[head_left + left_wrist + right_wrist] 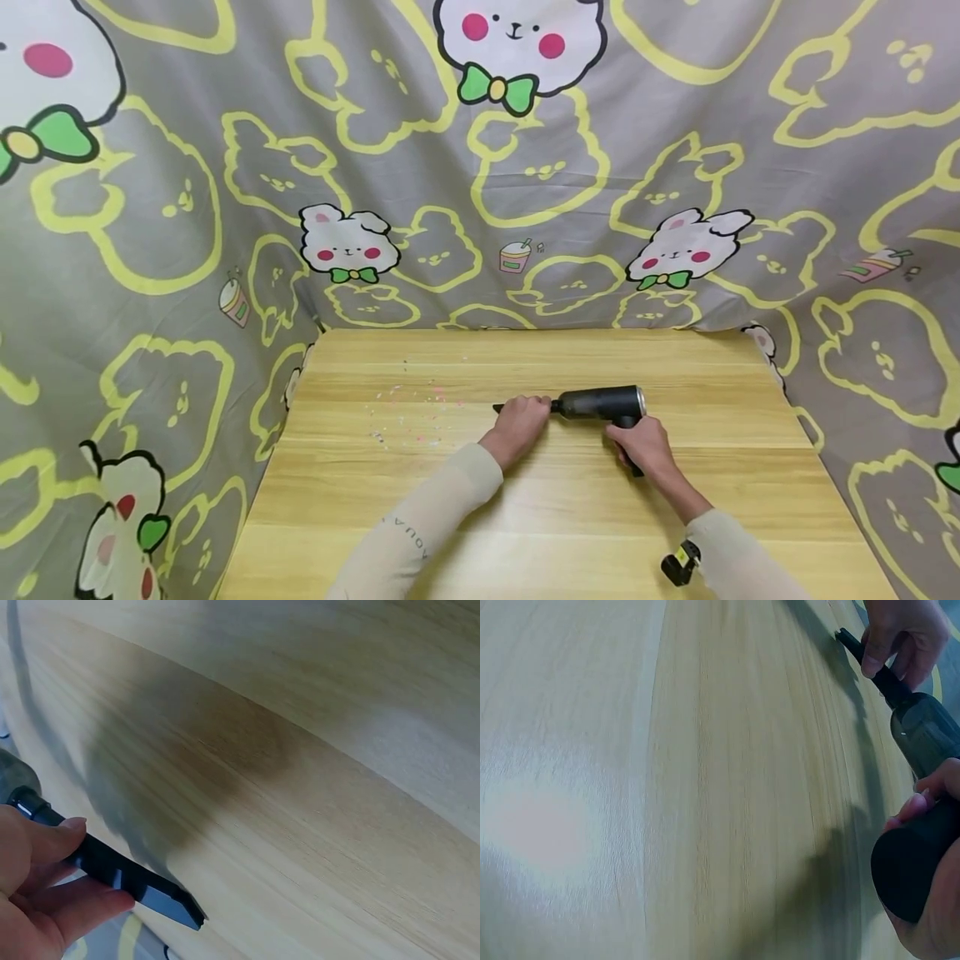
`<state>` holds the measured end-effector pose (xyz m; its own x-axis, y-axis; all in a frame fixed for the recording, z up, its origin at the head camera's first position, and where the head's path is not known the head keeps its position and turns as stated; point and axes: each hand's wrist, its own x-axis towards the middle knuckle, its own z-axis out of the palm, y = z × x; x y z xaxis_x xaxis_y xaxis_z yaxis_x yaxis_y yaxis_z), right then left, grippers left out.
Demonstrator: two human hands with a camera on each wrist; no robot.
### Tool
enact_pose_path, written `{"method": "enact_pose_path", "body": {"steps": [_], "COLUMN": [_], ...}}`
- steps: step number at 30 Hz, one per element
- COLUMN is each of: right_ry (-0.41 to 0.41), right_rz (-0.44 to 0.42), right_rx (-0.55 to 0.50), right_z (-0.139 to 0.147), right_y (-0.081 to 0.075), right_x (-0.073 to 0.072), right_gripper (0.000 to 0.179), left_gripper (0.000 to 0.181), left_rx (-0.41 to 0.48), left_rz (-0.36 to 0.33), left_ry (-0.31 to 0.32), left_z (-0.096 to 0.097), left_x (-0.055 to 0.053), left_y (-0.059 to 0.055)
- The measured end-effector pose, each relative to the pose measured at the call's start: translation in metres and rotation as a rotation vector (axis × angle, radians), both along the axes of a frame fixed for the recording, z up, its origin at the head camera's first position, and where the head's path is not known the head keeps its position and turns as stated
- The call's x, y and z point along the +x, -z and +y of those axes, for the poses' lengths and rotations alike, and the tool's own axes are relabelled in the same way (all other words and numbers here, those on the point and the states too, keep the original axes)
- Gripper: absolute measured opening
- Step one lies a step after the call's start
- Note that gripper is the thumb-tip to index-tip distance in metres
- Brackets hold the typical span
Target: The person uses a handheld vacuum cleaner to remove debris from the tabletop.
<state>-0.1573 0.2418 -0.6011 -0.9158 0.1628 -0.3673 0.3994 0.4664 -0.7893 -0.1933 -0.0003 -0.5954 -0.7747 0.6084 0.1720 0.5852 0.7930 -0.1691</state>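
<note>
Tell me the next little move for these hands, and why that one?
I'd probably slide the slim black nozzle left, towards the tiny scattered pink and pale bits on the yellow wooden table. Its tip points their way but stops short of them. The left hand pinches the nozzle and the right hand grips the black pistol-shaped tool, so both could guide it.

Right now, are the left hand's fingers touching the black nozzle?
Touching. The left wrist view shows the left hand pinching the black nozzle between thumb and fingers.
</note>
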Motion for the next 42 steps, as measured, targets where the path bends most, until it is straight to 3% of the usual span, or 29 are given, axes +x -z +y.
{"method": "enact_pose_path", "body": {"steps": [26, 42], "right_ry": [0.026, 0.024], "right_rz": [0.027, 0.015], "right_rx": [0.021, -0.007], "right_z": [-0.029, -0.038], "right_y": [0.008, 0.008], "right_x": [-0.008, -0.011], "right_gripper": [0.028, 0.026], "left_gripper": [0.013, 0.013], "left_rx": [-0.058, -0.038], "left_rz": [-0.022, 0.016], "left_ry": [-0.023, -0.019], "left_z": [-0.023, -0.031], "left_x": [-0.006, -0.008], "left_y": [-0.001, 0.002]}}
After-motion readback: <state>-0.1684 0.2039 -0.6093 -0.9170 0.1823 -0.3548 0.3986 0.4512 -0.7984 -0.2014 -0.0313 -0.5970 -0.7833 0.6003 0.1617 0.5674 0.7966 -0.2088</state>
